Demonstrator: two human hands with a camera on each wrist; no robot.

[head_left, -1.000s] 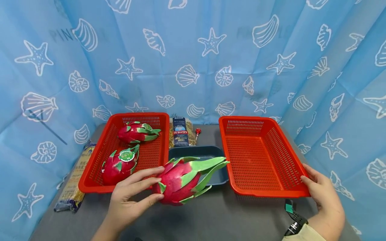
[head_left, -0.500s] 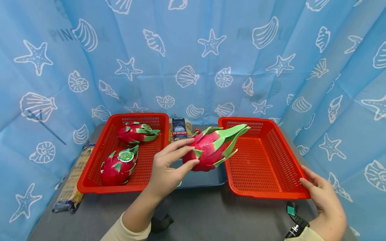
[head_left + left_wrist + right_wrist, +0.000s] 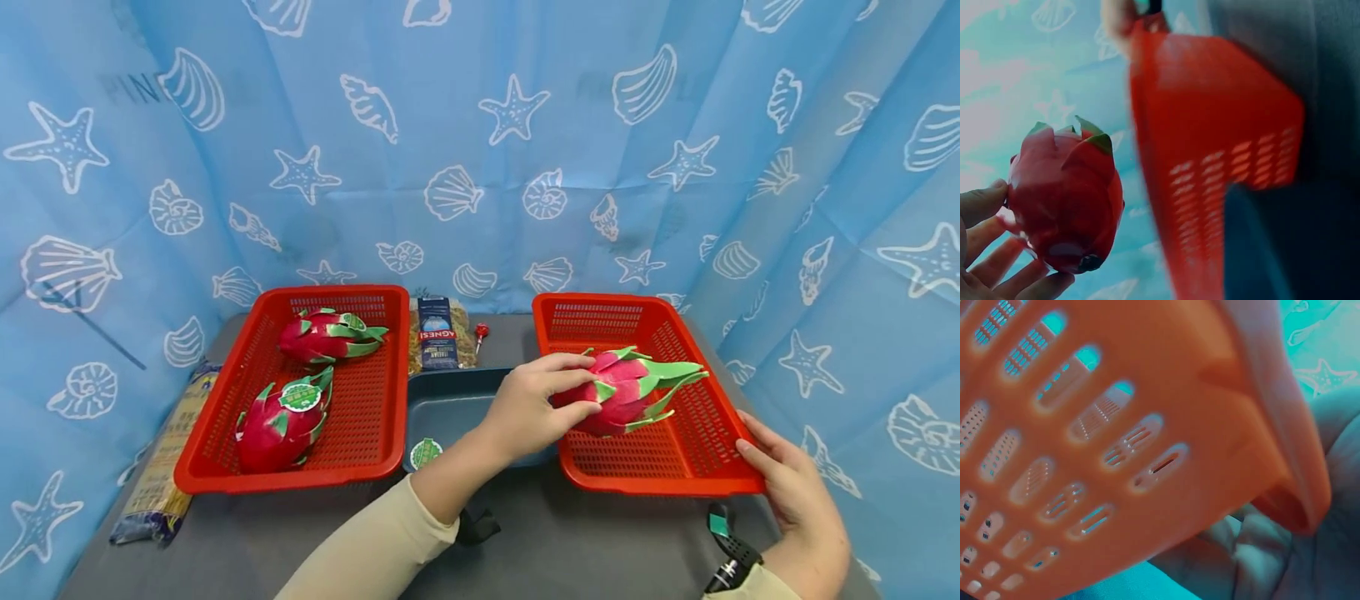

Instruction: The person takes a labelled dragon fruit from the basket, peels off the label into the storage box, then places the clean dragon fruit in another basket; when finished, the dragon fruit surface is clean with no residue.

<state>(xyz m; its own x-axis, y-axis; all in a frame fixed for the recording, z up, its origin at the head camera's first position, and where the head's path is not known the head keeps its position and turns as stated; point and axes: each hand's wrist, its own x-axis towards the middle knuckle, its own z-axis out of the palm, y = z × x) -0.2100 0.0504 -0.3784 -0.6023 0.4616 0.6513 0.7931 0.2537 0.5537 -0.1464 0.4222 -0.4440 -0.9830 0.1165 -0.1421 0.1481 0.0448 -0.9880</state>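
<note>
In the head view my left hand [image 3: 536, 404] grips a pink dragon fruit [image 3: 618, 392] by its blunt end, its green leaf tips pointing right. The fruit is over the right red basket [image 3: 645, 482], near that basket's left side. Seen from the left wrist, the dragon fruit [image 3: 1066, 194] is held beside the basket wall [image 3: 1210, 112]. My right hand [image 3: 798, 479] holds the right basket's rim at its front right corner; in the right wrist view the fingers [image 3: 1260, 550] are partly hidden behind the basket wall [image 3: 1197, 481].
The left red basket [image 3: 360, 477] holds two dragon fruits [image 3: 281, 425]. Between the baskets lies a dark blue tray [image 3: 457, 383] with a green sticker [image 3: 426, 452]. Behind it are a pasta bag [image 3: 438, 333] and a red lollipop [image 3: 481, 333]. A long noodle pack [image 3: 168, 454] lies far left.
My left hand has carried the dragon fruit rightward, from in front of the blue tray to over the right basket. My right hand has stayed at the basket's corner.
</note>
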